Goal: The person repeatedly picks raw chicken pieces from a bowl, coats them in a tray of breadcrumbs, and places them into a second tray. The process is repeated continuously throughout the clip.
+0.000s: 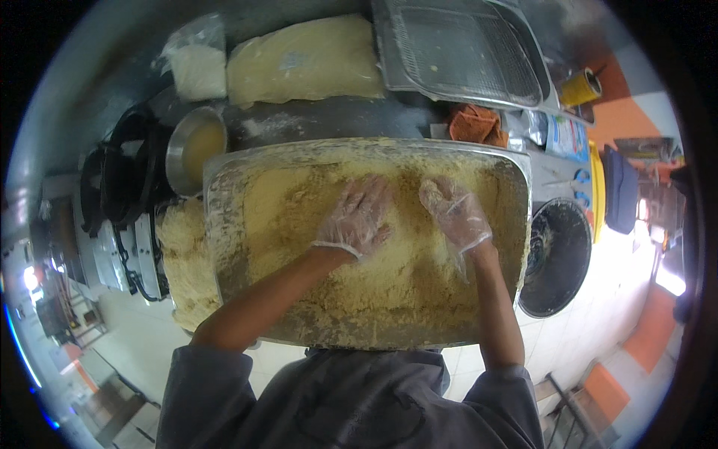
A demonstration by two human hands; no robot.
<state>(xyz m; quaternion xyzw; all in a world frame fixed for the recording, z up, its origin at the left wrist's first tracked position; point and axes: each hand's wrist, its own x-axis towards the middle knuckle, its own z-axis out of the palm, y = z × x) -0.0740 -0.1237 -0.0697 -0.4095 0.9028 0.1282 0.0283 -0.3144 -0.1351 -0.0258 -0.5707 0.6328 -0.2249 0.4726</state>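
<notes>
A wide metal tray (224, 278) stands in front of me, spread with a pale yellow, crumbly, flour-like mixture (284, 202). Both my hands wear clear plastic gloves. My left hand (356, 218) lies palm down on the mixture near the tray's middle, its fingers stretched out and a little apart. To its right, my right hand (458, 214) is over the mixture with its fingers curled in. Yellow crumbs coat those fingertips, and a lump of the mixture appears to be in them.
A metal bowl (176, 161) with yellow contents stands left of the tray. Behind lie a large plastic bag of pale flour (307, 61), a smaller white bag (200, 71) and a rack in a metal pan (464, 52). An orange cloth (479, 125), blue-handled scissors (580, 178) and a black bucket (557, 258) are at right.
</notes>
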